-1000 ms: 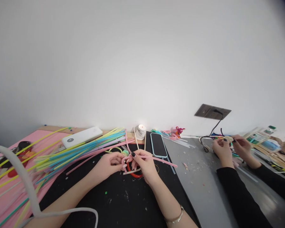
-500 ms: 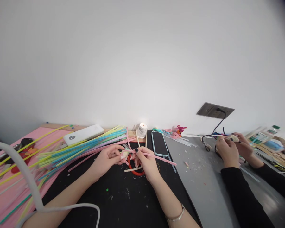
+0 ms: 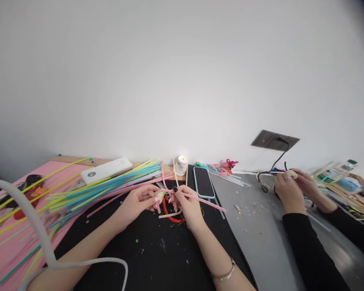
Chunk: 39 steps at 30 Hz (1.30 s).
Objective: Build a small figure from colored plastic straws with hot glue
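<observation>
Lower centre of the frame: pink strip [image 3: 206,202] between the person's two hands, above a black mat [image 3: 145,258]. Its long end runs out to the right, past the right hand [image 3: 189,204]; the other end bends over toward the left hand [image 3: 139,201]. Right grip closed on the strip, thumb with dark nail uppermost. Left grip pinched at the strip's bent end, beside a small pale piece [image 3: 161,197]; cannot tell which of the two its fingertips press. Red ring [image 3: 173,220] just below the hands, partly hidden by the right one. Left of centre: loose bundle of coloured strips [image 3: 104,190], white device [image 3: 106,171] behind it. Centre, by the wall: white cup [image 3: 182,165]; phone [image 3: 204,182] to its right. Right of frame: co-worker's hands [image 3: 289,192] over grey tabletop [image 3: 248,218].
</observation>
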Tool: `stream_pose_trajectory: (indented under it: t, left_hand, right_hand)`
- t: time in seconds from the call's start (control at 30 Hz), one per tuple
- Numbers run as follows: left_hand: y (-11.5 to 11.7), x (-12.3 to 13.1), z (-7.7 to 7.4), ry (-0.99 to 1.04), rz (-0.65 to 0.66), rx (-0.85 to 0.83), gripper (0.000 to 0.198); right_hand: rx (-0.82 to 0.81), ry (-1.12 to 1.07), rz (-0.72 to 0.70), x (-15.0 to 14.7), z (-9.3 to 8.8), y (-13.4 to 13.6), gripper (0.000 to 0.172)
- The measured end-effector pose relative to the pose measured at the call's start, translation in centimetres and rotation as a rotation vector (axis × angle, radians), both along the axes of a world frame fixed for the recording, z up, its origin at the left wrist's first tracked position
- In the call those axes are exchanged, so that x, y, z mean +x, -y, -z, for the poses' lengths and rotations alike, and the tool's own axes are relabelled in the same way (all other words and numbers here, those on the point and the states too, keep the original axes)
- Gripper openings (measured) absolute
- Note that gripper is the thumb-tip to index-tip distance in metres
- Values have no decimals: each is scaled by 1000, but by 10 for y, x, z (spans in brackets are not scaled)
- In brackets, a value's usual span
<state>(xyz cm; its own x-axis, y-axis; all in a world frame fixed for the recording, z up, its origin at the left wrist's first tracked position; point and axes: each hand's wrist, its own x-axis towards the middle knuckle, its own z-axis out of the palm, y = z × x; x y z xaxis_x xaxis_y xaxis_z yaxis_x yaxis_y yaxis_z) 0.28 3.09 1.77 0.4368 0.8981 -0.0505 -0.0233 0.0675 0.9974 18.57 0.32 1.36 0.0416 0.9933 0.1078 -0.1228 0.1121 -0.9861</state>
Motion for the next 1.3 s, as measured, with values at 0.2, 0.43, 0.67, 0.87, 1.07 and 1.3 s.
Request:
stream_pose_trajectory:
  t: [0.2, 0.43, 0.67, 0.87, 1.07, 1.3]
  left_hand:
    - [3, 2, 1, 26, 121, -15, 30]
    - [3, 3, 12, 32, 227, 24, 24]
    - [2, 2, 7, -38, 194, 65, 18]
    - [2, 0, 7, -79, 243, 98, 9]
    - [-1, 0, 15, -135, 170, 134, 21]
    - [-3, -2, 9, -131, 32, 206, 25]
  right_hand:
    - [-9, 26, -61, -3, -2, 2, 21]
    - [-72, 108, -131, -5, -2, 4, 8]
    - [-72, 93, -23, -4, -7, 4, 9]
    - [-24, 10, -29, -2, 0, 1, 12]
    - [-29, -71, 9, -2, -4, 2, 12]
    - [-35, -184, -7, -3, -10, 3, 15]
